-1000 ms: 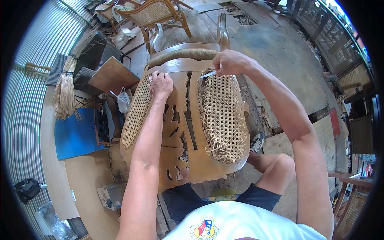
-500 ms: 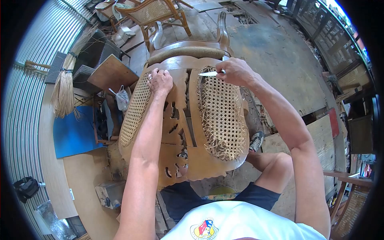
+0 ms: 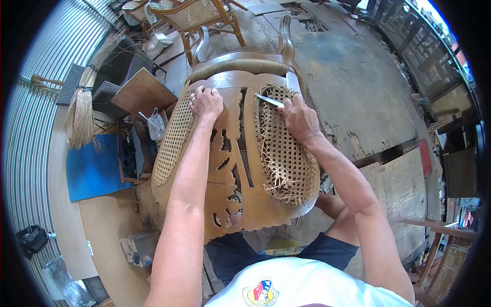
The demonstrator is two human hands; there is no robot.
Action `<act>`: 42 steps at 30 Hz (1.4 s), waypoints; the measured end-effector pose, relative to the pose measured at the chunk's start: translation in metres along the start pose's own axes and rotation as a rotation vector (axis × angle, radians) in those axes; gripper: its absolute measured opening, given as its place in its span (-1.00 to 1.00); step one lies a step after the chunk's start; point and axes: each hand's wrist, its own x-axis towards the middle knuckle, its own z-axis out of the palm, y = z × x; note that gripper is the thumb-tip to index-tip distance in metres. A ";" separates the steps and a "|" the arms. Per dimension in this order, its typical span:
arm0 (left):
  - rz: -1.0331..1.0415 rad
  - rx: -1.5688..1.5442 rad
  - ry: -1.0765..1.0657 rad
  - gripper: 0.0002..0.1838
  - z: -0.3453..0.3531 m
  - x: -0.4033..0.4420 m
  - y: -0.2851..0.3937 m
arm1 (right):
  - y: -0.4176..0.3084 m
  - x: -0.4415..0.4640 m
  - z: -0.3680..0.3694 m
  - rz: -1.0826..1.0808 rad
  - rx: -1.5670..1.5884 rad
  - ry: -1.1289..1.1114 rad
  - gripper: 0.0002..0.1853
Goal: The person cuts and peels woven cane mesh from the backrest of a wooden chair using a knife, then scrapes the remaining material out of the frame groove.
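A wooden chair back (image 3: 220, 194) with carved cut-outs lies in front of me, its legs pointing away. My right hand (image 3: 300, 118) is closed around a knife (image 3: 271, 101), whose blade points left over the top edge of the right woven cane panel (image 3: 286, 146). That panel has loose, frayed strands along its border, most of all at the lower end. With bent fingers, my left hand (image 3: 207, 104) grips the wooden frame beside the top of the left cane panel (image 3: 174, 140), which looks intact.
A rattan chair (image 3: 197, 20) stands beyond the chair back. To the left are a bundle of cane strands (image 3: 83, 112), a plywood board (image 3: 144, 93), a plastic bag (image 3: 155, 125) and a blue sheet (image 3: 92, 169). Another cane-panelled chair (image 3: 450, 256) is at lower right.
My right hand has come down and its wrist has turned, so the knife now tilts down to the right across the right panel's upper end. My left hand has hardly moved.
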 end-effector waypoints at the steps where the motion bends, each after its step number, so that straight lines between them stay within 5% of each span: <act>1: 0.004 -0.003 0.001 -0.53 0.000 0.001 0.000 | -0.003 0.002 -0.005 0.046 0.044 -0.058 -0.65; 4: 0.003 -0.007 0.002 -0.53 0.000 0.000 0.000 | -0.001 0.007 -0.003 0.102 0.260 -0.047 -0.69; 6: 0.004 0.007 0.002 -0.53 -0.001 -0.001 0.000 | -0.001 0.015 -0.002 0.286 0.537 -0.307 -0.65; 12: -0.004 -0.010 -0.001 -0.52 -0.004 -0.003 0.003 | -0.035 0.005 -0.013 0.311 0.304 -0.227 -0.72; 14: -0.001 -0.013 0.002 -0.52 -0.004 -0.004 0.004 | -0.044 0.002 -0.014 0.428 0.393 -0.280 -0.73; 19: 0.004 -0.020 0.007 -0.52 -0.001 -0.002 0.002 | -0.048 0.012 -0.017 0.310 0.217 -0.477 -0.78; 27: 0.005 -0.011 0.013 -0.52 0.000 -0.002 0.000 | -0.067 -0.006 0.014 0.382 0.196 -0.260 -0.83; 31: -0.010 -0.012 0.022 -0.52 0.001 -0.002 0.001 | -0.066 0.009 -0.011 0.355 0.146 -0.428 -0.83; 42: -0.007 -0.001 0.017 -0.52 -0.002 -0.004 0.002 | -0.069 0.022 0.017 0.405 0.281 -0.355 -0.75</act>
